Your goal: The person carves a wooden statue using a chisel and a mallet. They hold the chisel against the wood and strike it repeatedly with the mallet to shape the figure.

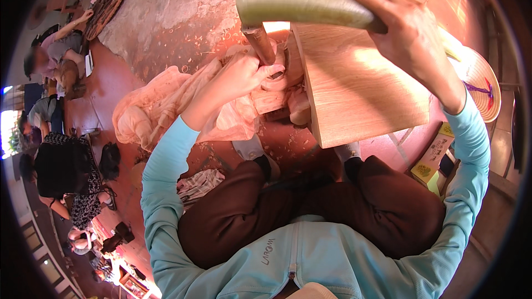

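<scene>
My left hand (pixel 242 75) is closed round a tool, likely a chisel, with a round brown wooden handle (pixel 258 43); its working end is hidden at the carving. My right hand (pixel 413 30) grips the right end of a thick, curved, pale green club (pixel 299 3), one finger stretched along its top. The club's left end is over the top of the handle; I cannot tell whether they touch. Beneath my left hand lies a pale wooden carving (pixel 160 102) with folded, drapery-like shapes. Its right end meets a large smooth wooden block (pixel 366 83), under the club.
Wood shavings (pixel 213 44) litter the floor. A woven straw hat (pixel 487 86) with a purple band and a yellow-and-pink box (pixel 435 155) lie at the right. Striped cloth (pixel 199 184) is by my left knee. Several people sit at the left, one beside a round carved panel (pixel 111 5).
</scene>
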The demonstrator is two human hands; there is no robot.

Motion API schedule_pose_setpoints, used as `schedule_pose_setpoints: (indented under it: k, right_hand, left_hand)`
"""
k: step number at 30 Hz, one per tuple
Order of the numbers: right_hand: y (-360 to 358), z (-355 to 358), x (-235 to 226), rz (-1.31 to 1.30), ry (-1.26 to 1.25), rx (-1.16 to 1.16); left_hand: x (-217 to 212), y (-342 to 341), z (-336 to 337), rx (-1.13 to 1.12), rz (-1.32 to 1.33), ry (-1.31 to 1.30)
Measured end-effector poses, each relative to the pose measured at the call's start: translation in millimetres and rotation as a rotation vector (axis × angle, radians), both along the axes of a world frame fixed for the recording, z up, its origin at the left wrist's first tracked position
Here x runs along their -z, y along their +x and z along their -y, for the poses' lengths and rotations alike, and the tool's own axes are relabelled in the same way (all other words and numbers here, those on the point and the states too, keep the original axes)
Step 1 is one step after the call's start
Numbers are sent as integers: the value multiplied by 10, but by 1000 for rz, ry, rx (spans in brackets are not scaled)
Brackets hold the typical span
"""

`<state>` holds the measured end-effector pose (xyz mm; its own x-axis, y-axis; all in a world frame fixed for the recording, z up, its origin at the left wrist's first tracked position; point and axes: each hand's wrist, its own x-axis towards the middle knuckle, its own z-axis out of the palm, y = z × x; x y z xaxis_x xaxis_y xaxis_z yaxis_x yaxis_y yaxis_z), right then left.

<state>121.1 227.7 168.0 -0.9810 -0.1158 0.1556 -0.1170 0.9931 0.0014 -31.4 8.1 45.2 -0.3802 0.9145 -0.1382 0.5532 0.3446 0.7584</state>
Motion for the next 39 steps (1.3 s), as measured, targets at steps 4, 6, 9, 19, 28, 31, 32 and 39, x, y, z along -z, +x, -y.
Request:
schedule_pose_setpoints:
  k: [4,6,9,19,28,31,32,39]
  right_hand:
    - [-38,-95,112,-143,-481,38]
    - [-31,-124,132,-161,-323,51]
    - [30,-99,-93,-70,291,-110]
    - [54,12,109,-140,-61,78]
    - [133,31,-2,76,-275,221]
    - [93,-28,33,-132,-323,12]
    - [106,-29,36,-77,-320,65]
    - [105,26,-46,-39,-483,120]
  left_hand:
    - [55,-40,-28,-6,-21,-76]
    - [15,-37,-34,-23,18,-116]
    - [94,-32,18,6,-37,20]
    - [138,184,134,195,-379,170]
    - [223,58,67,-215,477,286]
    - [327,52,17,-191,438,278]
    - [355,50,10,-183,411,279]
    - [329,107,-21,-200,105,164]
